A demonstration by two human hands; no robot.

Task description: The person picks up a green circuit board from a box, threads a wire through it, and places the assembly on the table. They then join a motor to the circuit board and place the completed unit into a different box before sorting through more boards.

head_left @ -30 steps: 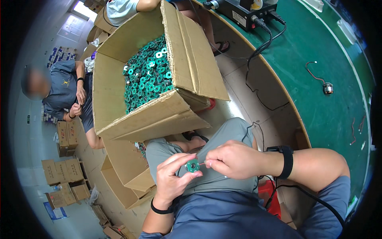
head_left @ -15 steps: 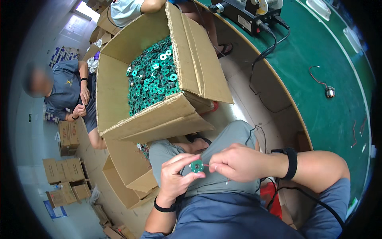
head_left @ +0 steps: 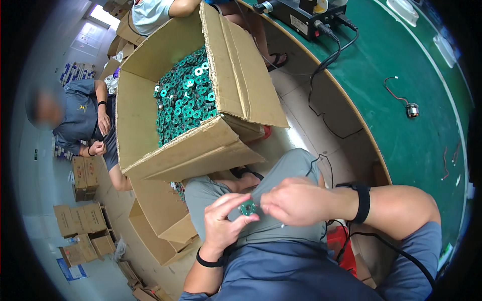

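Observation:
Between the thumb and fingertips of my left hand (head_left: 221, 220) is a small green ring-shaped circuit board (head_left: 247, 207) with a dark middle, held upright over my lap. Close on its right is my right hand (head_left: 298, 201), blurred, with thumb and forefinger pinched at the board's edge. Those fingers mostly hide the thin red wire that showed there a moment earlier. A small white wire end (head_left: 282, 226) hangs below the right hand.
An open cardboard box (head_left: 170, 163) full of green ring-shaped parts (head_left: 186, 100) stands ahead. Rightward, a green table (head_left: 401, 150) carries a black cabled device (head_left: 296, 17) and a small wired motor (head_left: 412, 110). Another person (head_left: 83, 113) works at left; a red container (head_left: 337, 241) stands beside me.
My right hand has come slightly nearer the board and blurs with motion, covering the red wire. My left hand keeps its hold. The whole view has shifted a little.

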